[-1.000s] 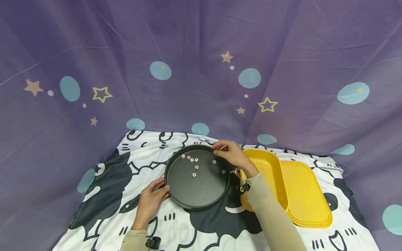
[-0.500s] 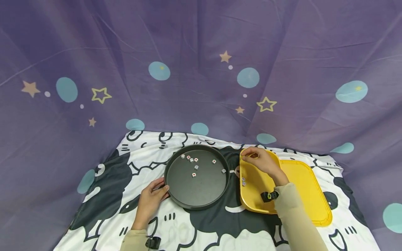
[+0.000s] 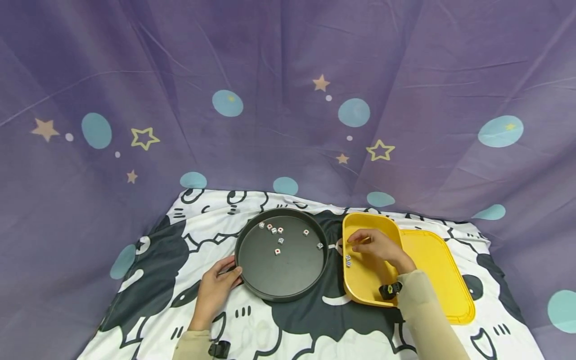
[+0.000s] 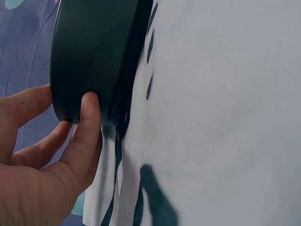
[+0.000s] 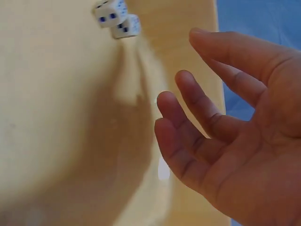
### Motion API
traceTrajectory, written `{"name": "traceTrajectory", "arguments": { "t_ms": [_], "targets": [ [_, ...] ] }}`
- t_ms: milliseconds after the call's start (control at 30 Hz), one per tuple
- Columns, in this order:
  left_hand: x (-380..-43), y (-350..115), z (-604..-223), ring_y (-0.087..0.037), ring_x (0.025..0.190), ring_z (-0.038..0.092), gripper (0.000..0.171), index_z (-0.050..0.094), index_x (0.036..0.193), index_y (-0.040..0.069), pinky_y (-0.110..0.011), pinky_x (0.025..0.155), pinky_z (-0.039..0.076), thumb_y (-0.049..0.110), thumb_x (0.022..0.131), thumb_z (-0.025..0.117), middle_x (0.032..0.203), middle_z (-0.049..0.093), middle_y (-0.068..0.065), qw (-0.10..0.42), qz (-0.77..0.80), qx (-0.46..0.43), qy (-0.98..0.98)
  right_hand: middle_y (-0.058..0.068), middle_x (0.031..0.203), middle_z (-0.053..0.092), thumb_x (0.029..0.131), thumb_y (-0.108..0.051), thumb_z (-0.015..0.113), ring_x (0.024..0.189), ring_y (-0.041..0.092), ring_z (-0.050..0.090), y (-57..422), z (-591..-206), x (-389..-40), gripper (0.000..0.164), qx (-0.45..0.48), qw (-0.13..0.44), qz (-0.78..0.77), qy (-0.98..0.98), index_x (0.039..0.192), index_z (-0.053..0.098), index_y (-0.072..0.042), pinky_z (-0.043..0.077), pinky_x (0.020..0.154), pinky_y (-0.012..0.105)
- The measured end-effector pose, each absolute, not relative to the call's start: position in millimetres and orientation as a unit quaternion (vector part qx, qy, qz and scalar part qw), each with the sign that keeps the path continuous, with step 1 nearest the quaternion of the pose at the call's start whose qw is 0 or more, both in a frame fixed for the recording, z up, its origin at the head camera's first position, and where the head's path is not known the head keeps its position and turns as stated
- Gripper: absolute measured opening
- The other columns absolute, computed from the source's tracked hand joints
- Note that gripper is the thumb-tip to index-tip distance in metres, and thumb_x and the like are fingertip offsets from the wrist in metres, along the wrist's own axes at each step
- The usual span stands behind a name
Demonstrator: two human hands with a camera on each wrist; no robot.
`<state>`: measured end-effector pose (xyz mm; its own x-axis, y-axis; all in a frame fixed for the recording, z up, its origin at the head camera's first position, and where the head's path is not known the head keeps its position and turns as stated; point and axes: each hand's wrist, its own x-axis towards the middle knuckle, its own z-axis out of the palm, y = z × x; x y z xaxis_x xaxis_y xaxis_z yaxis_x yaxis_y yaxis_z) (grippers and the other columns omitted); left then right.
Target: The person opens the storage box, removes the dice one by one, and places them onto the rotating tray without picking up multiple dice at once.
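My left hand [image 3: 216, 286] grips the near-left side of a round dark pan [image 3: 282, 280]. In the left wrist view its fingertips [image 4: 90, 101] lie against the pan's outer wall [image 4: 91, 56]. Inside the pan are several white dice [image 3: 277, 252], most in the far half. My right hand [image 3: 377, 246] is over the yellow tray [image 3: 371, 292], its fingers spread and slightly bent, with nothing between them. Two white dice with blue pips [image 5: 111, 13] lie in the tray by its left wall, a little away from the right fingertips [image 5: 186, 77].
A flat yellow lid [image 3: 438, 280] lies right of the tray and meets its side. Beneath everything is a black-and-white cartoon cloth [image 3: 252, 330]. A purple curtain [image 3: 270, 60] with stars and dots hangs behind.
The right hand has moved from the pan's far-right rim over to the yellow tray, then slightly down into it. The left hand and the pan have stayed in place.
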<state>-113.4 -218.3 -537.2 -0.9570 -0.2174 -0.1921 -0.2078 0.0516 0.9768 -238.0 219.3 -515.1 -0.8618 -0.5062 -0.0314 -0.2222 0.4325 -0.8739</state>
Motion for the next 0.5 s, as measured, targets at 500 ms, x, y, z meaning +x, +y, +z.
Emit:
{"name": "traceTrajectory", "arguments": {
  "t_ms": [500],
  "targets": [
    [-113.2,-218.4,-537.6,-0.016,0.103,0.068,0.045,0.056,0.137,-0.001,-0.028,0.084,0.06,0.005,0.095,0.069,0.134,0.057,-0.023,0.004,-0.672,0.144,-0.727,0.026,0.094,0.065,0.083,0.01,0.073,0.084,0.029,0.052,217.0,-533.1,-240.7,0.022,-0.288,0.199,-0.458,0.817,0.104,0.068,0.009,0.044,0.073,0.022]
  ]
}}
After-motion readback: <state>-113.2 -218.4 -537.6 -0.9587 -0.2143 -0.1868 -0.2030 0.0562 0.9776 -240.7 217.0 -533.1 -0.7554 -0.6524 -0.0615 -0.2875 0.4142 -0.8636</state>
